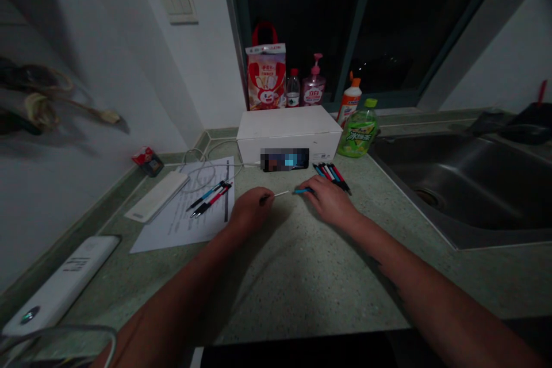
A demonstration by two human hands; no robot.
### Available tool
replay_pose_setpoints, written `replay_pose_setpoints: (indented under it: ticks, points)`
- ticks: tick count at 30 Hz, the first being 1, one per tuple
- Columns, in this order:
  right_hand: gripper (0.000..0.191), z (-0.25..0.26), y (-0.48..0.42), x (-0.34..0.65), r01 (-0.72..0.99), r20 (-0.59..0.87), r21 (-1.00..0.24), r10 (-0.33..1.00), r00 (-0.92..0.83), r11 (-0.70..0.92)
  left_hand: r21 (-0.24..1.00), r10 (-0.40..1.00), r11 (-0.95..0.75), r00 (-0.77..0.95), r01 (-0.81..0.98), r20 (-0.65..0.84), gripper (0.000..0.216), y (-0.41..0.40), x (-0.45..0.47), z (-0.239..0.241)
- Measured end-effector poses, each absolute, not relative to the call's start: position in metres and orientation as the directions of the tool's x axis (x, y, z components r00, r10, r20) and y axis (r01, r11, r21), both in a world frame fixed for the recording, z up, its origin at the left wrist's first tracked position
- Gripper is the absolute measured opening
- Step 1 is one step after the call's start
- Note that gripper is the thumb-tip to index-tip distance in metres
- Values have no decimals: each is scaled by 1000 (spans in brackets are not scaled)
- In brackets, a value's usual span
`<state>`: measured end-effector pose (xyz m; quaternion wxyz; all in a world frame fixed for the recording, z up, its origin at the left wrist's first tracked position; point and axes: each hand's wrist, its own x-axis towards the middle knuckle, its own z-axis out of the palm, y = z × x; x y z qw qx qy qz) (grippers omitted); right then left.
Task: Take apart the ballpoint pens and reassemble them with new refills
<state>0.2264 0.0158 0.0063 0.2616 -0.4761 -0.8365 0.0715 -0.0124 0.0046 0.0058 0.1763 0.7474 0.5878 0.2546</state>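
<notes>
Both my hands rest on a green speckled counter (302, 264). My left hand (250, 207) is closed in a pinch on the dark end of a thin white pen refill (279, 194). My right hand (330, 201) is closed on a blue pen barrel (302, 190), whose end faces the refill's tip. Just beyond my right hand lies a bunch of several red, blue and black pens (332, 176). Two assembled pens (210, 198), one blue and one red, lie on a printed sheet (190, 213) to the left.
A white box (287, 129) stands behind the hands, with bottles and a red-and-white bag behind it. A green bottle (359, 129) sits by a steel sink (466, 184) at the right. White power banks (157, 195) (60, 287) and a cable lie at the left.
</notes>
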Motion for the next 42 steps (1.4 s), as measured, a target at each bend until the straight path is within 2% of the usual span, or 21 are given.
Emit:
replay_pose_setpoints:
  ticks: [4, 7, 10, 15, 19, 25, 34, 42]
  points:
    - [14, 4, 18, 224, 768, 338, -277, 807, -485, 577, 570, 984, -148, 61, 808, 169, 18, 7, -16, 8]
    - [20, 4, 14, 214, 731, 298, -205, 752, -587, 651, 574, 982, -157, 64, 804, 179, 17, 7, -14, 7]
    - [23, 5, 12, 211, 720, 284, -182, 737, -613, 669, 576, 977, -184, 87, 796, 193, 17, 6, -14, 4]
    - [25, 9, 19, 231, 710, 261, -194, 733, -628, 677, 583, 979, -168, 65, 795, 194, 18, 6, -15, 6]
    - [20, 12, 25, 243, 710, 236, -252, 753, -614, 657, 584, 984, -147, 57, 798, 171, 17, 5, -13, 10]
    - [8, 1, 24, 226, 741, 349, -373, 824, -446, 559, 599, 982, -177, 100, 781, 161, 16, 2, -9, 11]
    - [8, -10, 27, 214, 764, 314, -332, 829, -463, 553, 590, 967, -254, 183, 766, 178, 16, 1, -7, 6]
    - [7, 3, 14, 213, 677, 413, -384, 773, -481, 627, 539, 943, -334, 275, 773, 190, 18, -1, -4, 0]
